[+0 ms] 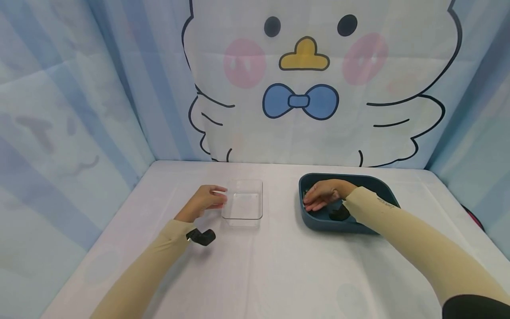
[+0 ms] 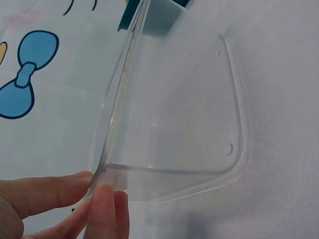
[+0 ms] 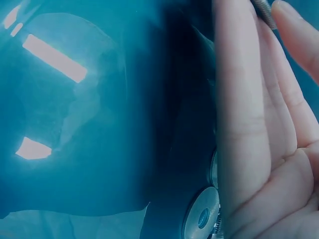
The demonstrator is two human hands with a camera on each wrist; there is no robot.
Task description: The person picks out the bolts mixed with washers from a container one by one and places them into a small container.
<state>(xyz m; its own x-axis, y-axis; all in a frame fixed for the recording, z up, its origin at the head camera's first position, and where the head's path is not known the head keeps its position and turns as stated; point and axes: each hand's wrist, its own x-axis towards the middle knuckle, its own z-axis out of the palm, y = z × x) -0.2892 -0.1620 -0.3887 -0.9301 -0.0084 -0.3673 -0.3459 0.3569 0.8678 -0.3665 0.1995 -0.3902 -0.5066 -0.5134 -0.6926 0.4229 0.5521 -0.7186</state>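
A clear plastic box [image 1: 242, 217] stands on the white cloth, left of the middle in the head view. My left hand [image 1: 206, 202] pinches its rim at the left side; in the left wrist view the fingers [image 2: 102, 211] and thumb meet at a corner of the box wall [image 2: 174, 99]. My right hand [image 1: 323, 193] reaches down into a dark blue tray [image 1: 338, 225], near its left wall. The right wrist view shows a threaded metal bolt [image 3: 264, 12] between thumb and fingers, partly cut off by the frame. Below them lies a metal washer [image 3: 202, 214], beside other metal parts half hidden by the hand.
White cloth [image 1: 279, 266] covers the table. Behind it hangs a curtain [image 1: 296, 137] with a cartoon figure, and striped blue cloth [image 1: 59, 110] closes off the left side. A gap of table separates the box from the tray. The tray's inside is shiny and partly shadowed.
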